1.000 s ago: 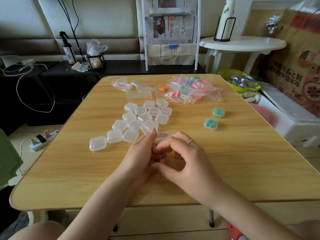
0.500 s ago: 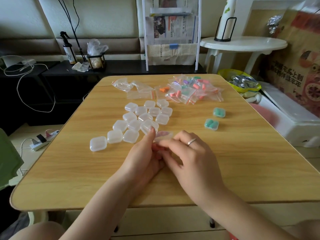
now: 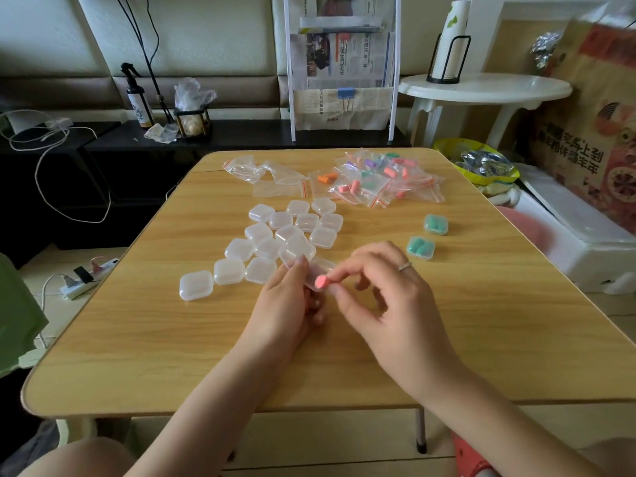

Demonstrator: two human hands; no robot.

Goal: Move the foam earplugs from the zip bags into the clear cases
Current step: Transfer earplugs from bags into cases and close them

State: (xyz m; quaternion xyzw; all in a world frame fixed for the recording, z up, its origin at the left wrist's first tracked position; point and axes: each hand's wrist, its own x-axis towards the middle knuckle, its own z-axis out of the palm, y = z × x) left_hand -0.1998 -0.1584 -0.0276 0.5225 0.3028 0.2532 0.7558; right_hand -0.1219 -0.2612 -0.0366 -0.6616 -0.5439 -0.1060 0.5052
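Observation:
My left hand holds a small clear case above the wooden table. My right hand pinches a pink foam earplug between thumb and forefinger, right at that case. Several empty clear cases lie clustered just beyond my hands. Two cases with green earplugs sit to the right. A pile of zip bags with pink, orange, purple and green earplugs lies at the far right of the table. Empty zip bags lie at the far middle.
A white round side table and a white foam box stand to the right of the table. A black low cabinet with a spray bottle runs behind. A power strip and cables lie on the floor at left.
My right hand has pulled back a little and now shows a pink earplug pinched at the case; earlier both hands were closed together over the case.

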